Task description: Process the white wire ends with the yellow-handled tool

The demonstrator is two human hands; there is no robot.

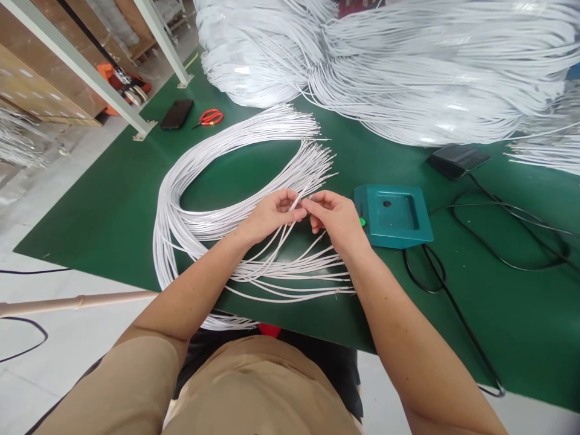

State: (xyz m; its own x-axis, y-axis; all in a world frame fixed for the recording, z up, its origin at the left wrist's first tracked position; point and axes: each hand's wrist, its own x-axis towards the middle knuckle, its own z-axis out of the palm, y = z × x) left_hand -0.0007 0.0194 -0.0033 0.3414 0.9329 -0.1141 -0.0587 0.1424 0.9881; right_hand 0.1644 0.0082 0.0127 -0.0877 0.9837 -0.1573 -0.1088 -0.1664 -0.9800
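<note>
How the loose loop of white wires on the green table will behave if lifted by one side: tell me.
Probably floppy: the wire loop lies in slack curves. Likely to splay apart, since no tie shows and its ends fan out. Each seems light: the left hand and right hand pinch one strand by its tip.

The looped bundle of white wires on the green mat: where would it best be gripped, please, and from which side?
Probably at the tight left bend of the looped bundle, from the left: strands lie packed together there, while the cut ends fan apart on the right, where the left hand and right hand pinch one wire.
</note>
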